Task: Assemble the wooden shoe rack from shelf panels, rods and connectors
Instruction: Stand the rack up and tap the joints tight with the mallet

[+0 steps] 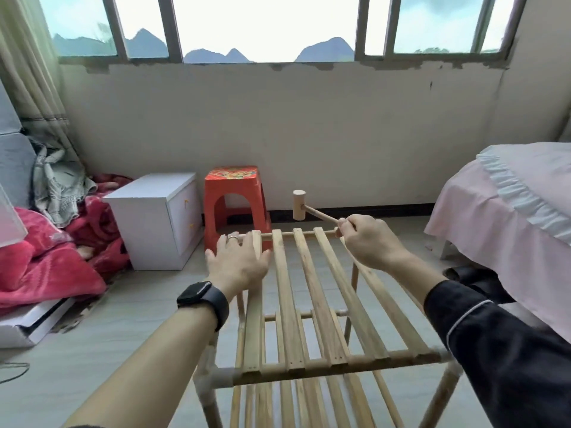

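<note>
Floor (139,319) lies open beside our left hand (238,261), which rests flat on the far edge of one rack (315,291); our right hand (367,239) grips one mallet (299,205) at the same edge. Beyond them stand one stool (234,205) and one cabinet (154,217).

So the left hand (238,264) lies flat, fingers straight, on the leftmost slat of the top shelf panel (312,304) mid-frame, with a black smartwatch (202,299) on the wrist. The right hand (367,242) grips the handle of a little wooden mallet (299,205), whose head is up above the panel's far rod (287,234). A lower shelf (287,403) shows underneath. Behind, centre: a red plastic stool (233,196) beside a white nightstand (154,217). There's a pink-covered bed (509,211) at the right edge and a red blanket (46,264) lower left.
</note>
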Tool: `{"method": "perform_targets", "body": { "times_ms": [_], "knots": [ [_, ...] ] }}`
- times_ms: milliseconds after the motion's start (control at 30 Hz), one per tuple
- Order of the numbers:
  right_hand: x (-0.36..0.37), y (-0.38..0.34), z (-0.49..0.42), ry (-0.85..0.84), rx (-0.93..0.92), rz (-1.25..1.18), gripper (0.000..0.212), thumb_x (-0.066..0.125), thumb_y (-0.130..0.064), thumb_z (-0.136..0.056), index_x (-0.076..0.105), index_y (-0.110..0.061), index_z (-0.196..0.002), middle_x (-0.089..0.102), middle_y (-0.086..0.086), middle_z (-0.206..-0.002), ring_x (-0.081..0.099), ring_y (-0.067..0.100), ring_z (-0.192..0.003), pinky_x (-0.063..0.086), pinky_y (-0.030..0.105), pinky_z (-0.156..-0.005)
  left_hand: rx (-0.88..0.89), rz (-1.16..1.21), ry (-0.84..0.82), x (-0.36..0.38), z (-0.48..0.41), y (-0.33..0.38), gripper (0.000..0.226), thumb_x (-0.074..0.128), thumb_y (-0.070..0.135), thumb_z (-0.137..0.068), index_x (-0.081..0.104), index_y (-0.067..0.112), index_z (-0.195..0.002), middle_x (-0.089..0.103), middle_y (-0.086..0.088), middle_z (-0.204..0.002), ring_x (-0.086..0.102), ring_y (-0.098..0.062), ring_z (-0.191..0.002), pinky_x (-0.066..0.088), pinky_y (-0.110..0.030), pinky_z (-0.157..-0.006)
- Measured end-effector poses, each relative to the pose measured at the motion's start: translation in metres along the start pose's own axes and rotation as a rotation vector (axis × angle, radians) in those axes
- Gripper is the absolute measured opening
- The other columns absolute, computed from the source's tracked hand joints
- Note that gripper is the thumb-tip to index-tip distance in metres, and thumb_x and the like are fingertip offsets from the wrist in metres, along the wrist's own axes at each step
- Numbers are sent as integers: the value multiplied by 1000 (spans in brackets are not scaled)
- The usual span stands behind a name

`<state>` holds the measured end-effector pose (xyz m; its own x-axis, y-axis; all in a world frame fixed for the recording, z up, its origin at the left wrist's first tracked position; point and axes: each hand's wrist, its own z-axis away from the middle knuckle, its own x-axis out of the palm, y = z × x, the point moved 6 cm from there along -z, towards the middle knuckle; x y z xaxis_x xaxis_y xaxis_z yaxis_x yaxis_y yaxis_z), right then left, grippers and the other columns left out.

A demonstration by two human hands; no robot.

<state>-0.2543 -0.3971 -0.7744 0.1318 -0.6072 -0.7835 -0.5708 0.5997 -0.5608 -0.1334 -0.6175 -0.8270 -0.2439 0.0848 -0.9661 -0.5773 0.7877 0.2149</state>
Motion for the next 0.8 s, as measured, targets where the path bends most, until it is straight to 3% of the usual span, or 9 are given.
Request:
{"method": "perform_targets", "body": {
  "times_ms": [133, 233, 400, 533, 667, 800],
  "knots": [
    [37, -53, -10, -120, -59, -87, 41, 37, -39, -108, 68, -14, -97, 61, 0, -75, 53, 18, -66, 42, 35, -62, -253, 201, -166, 21, 17, -47, 56, 30, 55, -101, 40, 13, -138, 57, -14, -134, 55, -34, -122, 45, -46, -99],
    [67, -84, -20, -237, -62, -184, 39, 42, -38, -107, 69, -12, -99, 55, -3, -70, 48, 13, -59, 39, 31, -56, -295, 316, -118, 26, 19, -54, 41, 29, 41, -104, 44, 9, -126, 66, -12, -117, 68, -31, -102, 51, -42, -91],
    [87, -115, -23, -44, -136, -196, 39, 34, -38, -108, 63, -13, -102, 66, 3, -84, 60, 20, -72, 47, 35, -64, -307, 284, -95, 24, 20, -53, 34, 31, 31, -104, 43, 8, -127, 62, -11, -120, 58, -30, -98, 41, -39, -75],
    [110, -111, -19, -160, -83, 225, 34, 31, -34, -106, 56, -17, -92, 61, 5, -85, 60, 28, -80, 47, 40, -72, -315, 312, -83, 24, 18, -56, 34, 37, 29, -102, 43, 8, -128, 62, -12, -120, 55, -29, -95, 40, -38, -75],
    [104, -115, -19, -21, -170, 119, 35, 27, -39, -109, 52, -17, -96, 62, 4, -79, 59, 26, -71, 41, 38, -61, -313, 318, -76, 27, 16, -56, 33, 37, 27, -102, 43, 7, -128, 61, -12, -120, 54, -29, -94, 39, -38, -75],
    [108, -112, -15, -149, -132, 298, 36, 30, -39, -108, 57, -17, -101, 65, 5, -91, 62, 26, -82, 49, 41, -73, -331, 336, -88, 28, 12, -57, 34, 39, 28, -100, 44, 9, -127, 62, -10, -119, 58, -30, -101, 39, -38, -76]
  ]
}}
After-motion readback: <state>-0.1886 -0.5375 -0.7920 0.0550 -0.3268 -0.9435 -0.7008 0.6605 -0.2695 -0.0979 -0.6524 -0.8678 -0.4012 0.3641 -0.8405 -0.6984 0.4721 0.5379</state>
